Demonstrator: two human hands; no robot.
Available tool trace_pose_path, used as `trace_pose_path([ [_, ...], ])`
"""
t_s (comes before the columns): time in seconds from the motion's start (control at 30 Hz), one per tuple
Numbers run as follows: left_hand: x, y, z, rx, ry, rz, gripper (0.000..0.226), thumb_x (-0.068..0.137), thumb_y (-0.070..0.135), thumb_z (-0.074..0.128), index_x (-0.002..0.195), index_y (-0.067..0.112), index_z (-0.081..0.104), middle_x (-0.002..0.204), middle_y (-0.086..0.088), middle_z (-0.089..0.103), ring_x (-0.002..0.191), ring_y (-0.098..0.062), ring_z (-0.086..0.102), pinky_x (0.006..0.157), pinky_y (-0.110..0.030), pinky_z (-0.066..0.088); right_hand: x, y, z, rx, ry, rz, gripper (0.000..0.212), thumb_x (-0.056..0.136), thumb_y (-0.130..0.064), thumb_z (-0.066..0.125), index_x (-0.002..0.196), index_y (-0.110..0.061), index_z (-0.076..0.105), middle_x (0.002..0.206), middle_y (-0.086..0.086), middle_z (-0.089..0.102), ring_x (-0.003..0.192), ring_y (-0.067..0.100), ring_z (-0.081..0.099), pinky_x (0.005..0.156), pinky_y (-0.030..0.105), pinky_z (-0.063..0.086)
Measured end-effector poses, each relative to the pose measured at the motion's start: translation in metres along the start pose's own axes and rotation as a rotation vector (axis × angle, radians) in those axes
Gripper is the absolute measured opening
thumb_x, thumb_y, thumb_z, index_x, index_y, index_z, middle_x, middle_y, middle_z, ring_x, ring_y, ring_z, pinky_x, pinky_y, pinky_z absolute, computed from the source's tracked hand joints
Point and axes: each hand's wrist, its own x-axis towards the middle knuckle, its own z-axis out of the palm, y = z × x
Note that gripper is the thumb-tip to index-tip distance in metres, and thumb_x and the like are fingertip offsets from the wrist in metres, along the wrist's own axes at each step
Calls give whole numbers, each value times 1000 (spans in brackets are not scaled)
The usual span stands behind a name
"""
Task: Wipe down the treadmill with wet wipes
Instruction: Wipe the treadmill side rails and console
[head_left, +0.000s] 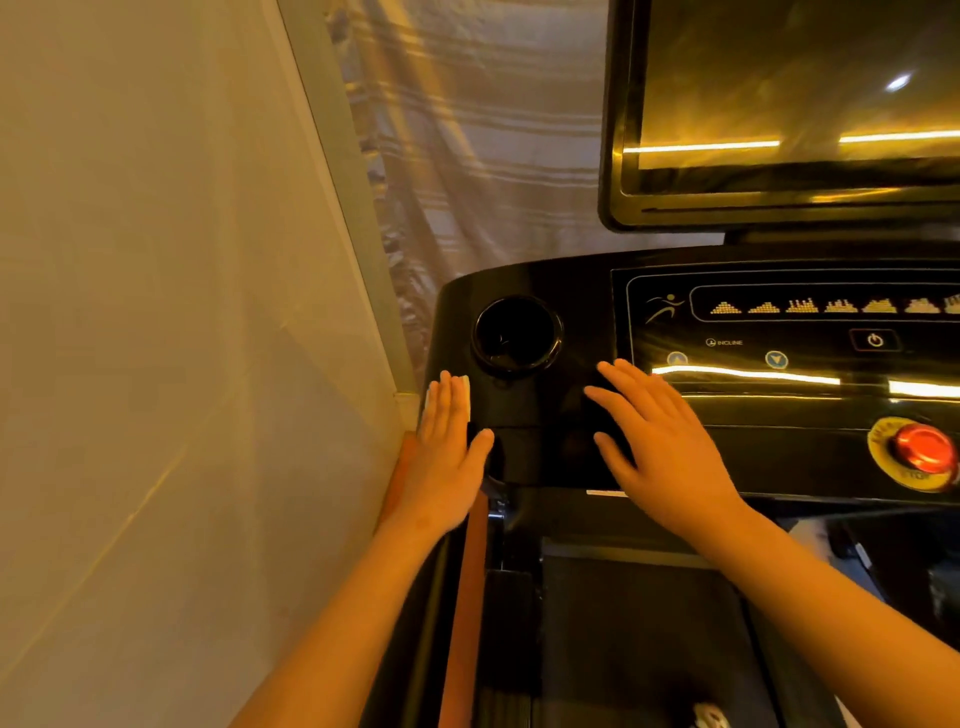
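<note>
Fingers of left hand flat together on white wipe, right hand fingers spread on treadmill console

two hands, left hand and right hand; one wet wipe; one treadmill; one cup holder; one red stop button; one screen; two arrow buttons.

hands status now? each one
Left hand: open and flat, pressing a white wipe onto the console's left edge.
Right hand: open, fingers spread on the console, holding nothing.
</note>
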Motion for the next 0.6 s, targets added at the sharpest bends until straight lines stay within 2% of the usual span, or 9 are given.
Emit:
trace_pose_path([
  [0.13, -42, 35, 18, 165, -15, 152, 71, 98, 45, 24, 150, 27, -21, 155, 9, -34, 141, -7, -34, 112, -23, -21, -10, 3, 4, -56, 56, 44, 49, 98, -36, 36, 140, -16, 47, 152, 5, 39, 145, 18, 25, 120, 38, 15],
  [0.2, -54, 52, 32, 248, -29, 258, 73, 94, 51, 18, 153, 22, -17, 158, 4, -29, 143, -12, -31, 116, -28, -18, -10, -2, 8, -97, 82, 53, 49, 97, -36, 34, 139, -15, 48, 150, 6, 42, 144, 20, 29, 120, 40, 18],
  [0.3, -49, 57, 41, 337, 14, 290, 72, 95, 51, 15, 154, 21, -14, 160, 1, -25, 146, -14, -27, 118, -34, -12, -10, -3, 10, -121, 105, 55, 48, 97, -35, 34, 139, -15, 50, 149, 7, 44, 143, 22, 32, 119, 42, 22],
  [0.4, -47, 50, 40, 362, 45, 250, 69, 96, 48, 12, 154, 21, -14, 160, 2, -24, 146, -13, -26, 119, -33, -11, -11, 0, 11, -126, 118, 40, 48, 98, -34, 34, 139, -15, 50, 149, 8, 44, 143, 23, 32, 118, 43, 24],
  [0.6, -59, 34, 35, 174, 61, 57, 73, 89, 60, 3, 151, 26, -19, 155, 11, -32, 142, -4, -30, 115, -23, -14, -11, -1, 11, -160, 119, 43, 49, 97, -34, 33, 138, -14, 51, 148, 9, 45, 142, 25, 34, 117, 45, 27],
])
